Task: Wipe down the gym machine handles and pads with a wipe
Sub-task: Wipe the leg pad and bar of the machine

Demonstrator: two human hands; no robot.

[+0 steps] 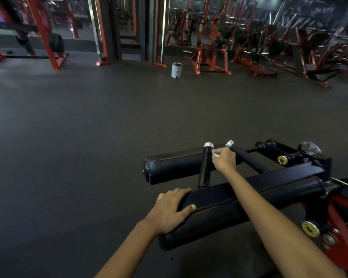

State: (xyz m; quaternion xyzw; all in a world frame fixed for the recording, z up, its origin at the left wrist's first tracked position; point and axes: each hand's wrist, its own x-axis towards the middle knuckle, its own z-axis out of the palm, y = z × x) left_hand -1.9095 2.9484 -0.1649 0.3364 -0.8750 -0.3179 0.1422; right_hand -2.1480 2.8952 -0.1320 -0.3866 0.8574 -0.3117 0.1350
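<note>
My right hand [223, 159] pinches the wipe [215, 154] against the upright handle [206, 166], mid-wipe; my left hand [172, 209] lies flat on the near pad [239, 209]. Next I'd stroke downward.

Ahead of me: dark rubber floor [88, 127]. Small white bin [176, 70] stands alone on it, near red machine frames [211, 57] along the mirrored far wall (detail blurred). Red rack uprights [46, 37] at far left.
</note>
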